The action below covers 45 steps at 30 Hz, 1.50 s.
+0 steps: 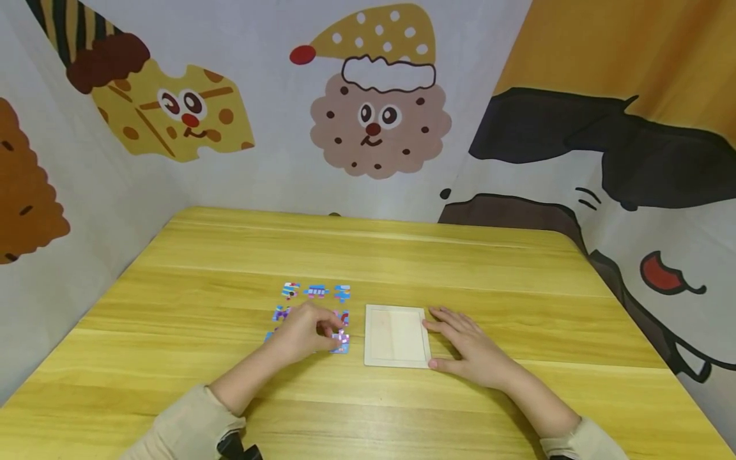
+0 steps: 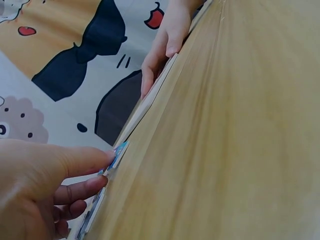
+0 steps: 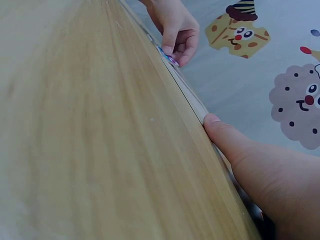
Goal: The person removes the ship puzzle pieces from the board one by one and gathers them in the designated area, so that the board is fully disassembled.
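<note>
My left hand [image 1: 303,333] is over the lower part of a group of colourful jigsaw pieces. Between thumb and forefinger it pinches a purple-and-blue jigsaw piece [image 1: 342,345], which appears tilted off the tabletop in the left wrist view. To the right of the pieces lies a shallow, pale wooden puzzle tray [image 1: 397,335] with a raised rim and nothing inside. Against the tray's right edge rests my right hand [image 1: 476,351], its fingers extended and spread, the thumb touching near the lower corner. Some pieces are hidden behind my left hand.
More jigsaw pieces lie in rows, including a top row with a striped piece [image 1: 291,291], a middle piece [image 1: 316,291] and a right piece [image 1: 342,292]. The wooden table [image 1: 368,255] backs onto a cartoon-printed curtain [image 1: 259,179].
</note>
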Tool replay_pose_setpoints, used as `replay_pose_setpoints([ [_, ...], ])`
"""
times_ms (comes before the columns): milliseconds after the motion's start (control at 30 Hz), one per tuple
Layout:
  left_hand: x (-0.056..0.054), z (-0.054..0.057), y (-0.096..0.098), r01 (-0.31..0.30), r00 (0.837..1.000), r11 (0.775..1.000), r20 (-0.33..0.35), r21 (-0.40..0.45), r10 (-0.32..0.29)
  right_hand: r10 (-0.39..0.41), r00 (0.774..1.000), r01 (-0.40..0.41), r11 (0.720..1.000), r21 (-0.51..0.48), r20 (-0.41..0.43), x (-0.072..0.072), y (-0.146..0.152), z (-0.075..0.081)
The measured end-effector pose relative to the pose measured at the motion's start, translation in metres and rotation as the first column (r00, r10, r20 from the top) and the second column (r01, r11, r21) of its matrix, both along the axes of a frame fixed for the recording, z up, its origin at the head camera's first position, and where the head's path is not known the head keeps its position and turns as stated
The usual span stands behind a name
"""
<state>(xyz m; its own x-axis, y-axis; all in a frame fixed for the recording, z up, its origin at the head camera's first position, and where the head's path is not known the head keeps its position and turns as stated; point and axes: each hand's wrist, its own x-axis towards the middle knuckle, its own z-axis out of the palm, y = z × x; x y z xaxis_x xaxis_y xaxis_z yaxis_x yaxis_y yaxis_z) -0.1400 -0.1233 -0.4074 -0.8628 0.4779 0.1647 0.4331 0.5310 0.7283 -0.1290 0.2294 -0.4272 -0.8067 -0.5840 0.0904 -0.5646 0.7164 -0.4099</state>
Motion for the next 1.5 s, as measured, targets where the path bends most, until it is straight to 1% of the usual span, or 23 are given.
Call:
replay_pose_setpoints([
  [100, 0.000, 0.001, 0.001, -0.004, 1.000, 1.000, -0.017, -0.022, 0.003, -0.001, 1.000, 0.001, 1.000, 0.001, -0.006, 0.000, 0.000, 0.000],
  [267, 0.001, 0.001, 0.001, -0.035, 0.998, 0.996, -0.048, -0.082, 0.031, -0.003, 1.000, 0.003, 1.000, 0.000, -0.010, 0.000, 0.000, 0.000],
  [433, 0.000, 0.000, 0.001, -0.043, 0.998, 0.994, -0.045, -0.101, 0.039, -0.003, 1.000, 0.003, 1.000, 0.001, -0.012, 0.000, 0.001, 0.000],
  [633, -0.001, -0.002, 0.000, -0.047, 0.998, 0.994, -0.047, -0.099, 0.043, 0.000, 1.000, 0.000, 1.000, -0.006, -0.018, 0.001, 0.000, -0.001],
  [900, -0.002, -0.002, 0.001, -0.051, 0.996, 0.994, -0.076, -0.098, 0.044, -0.007, 1.000, 0.007, 1.000, 0.000, -0.030, 0.002, 0.000, -0.001],
  [1033, -0.002, 0.000, 0.000, -0.045, 0.996, 0.996, -0.083, -0.072, 0.039, -0.014, 0.999, 0.014, 1.000, 0.002, -0.035, 0.002, 0.000, -0.001],
  [1267, -0.005, 0.007, -0.003, -0.027, 0.989, 1.000, -0.148, -0.014, 0.024, -0.036, 0.999, 0.036, 0.999, -0.019, -0.037, 0.006, 0.002, 0.002],
  [1400, -0.006, 0.011, -0.010, -0.032, 0.985, 0.999, -0.168, 0.000, 0.031, -0.060, 0.998, 0.059, 0.997, -0.058, -0.019, 0.007, 0.004, 0.008],
  [1500, -0.008, 0.014, -0.017, -0.038, 0.982, 0.999, -0.184, -0.009, 0.036, -0.081, 0.997, 0.082, 0.993, -0.079, 0.018, 0.007, 0.008, 0.013],
])
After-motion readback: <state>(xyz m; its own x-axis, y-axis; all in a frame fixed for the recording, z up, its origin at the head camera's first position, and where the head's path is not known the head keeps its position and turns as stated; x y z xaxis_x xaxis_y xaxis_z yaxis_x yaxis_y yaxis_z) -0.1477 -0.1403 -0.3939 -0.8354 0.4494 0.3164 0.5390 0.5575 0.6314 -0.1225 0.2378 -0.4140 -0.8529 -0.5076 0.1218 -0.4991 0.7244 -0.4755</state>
